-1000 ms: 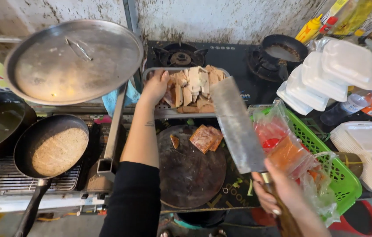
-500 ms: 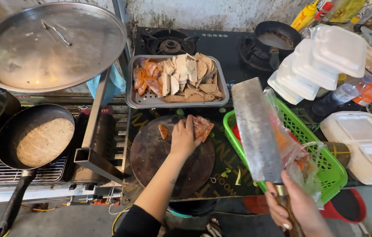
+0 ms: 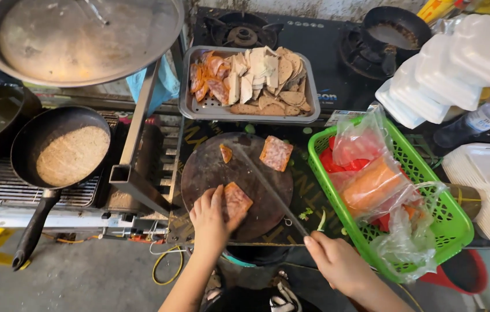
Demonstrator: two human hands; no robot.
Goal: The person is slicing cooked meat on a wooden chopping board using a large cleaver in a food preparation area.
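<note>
A round, dark wooden chopping board, worn and scuffed, is the centre of the scene. On its near edge lies a flat, reddish-brown slab of meat with a mottled surface; the left hand presses on it, fingers curled over its left side and thumb beside it. The right hand, just off the board's near right edge, is closed around the handle of a cleaver, whose thin steel blade lies edge-on across the board, just right of the held slab; whether the edge touches the wood is hard to tell. At the board's far side rest a second squarish slab and a small orange-brown scrap. Beyond the board sits a rectangular metal tray heaped with pale and orange slices. Right of the board stands a green plastic mesh basket holding crinkled clear bags. Left of the board, a black frying pan holds a round, grainy tan cake.
</note>
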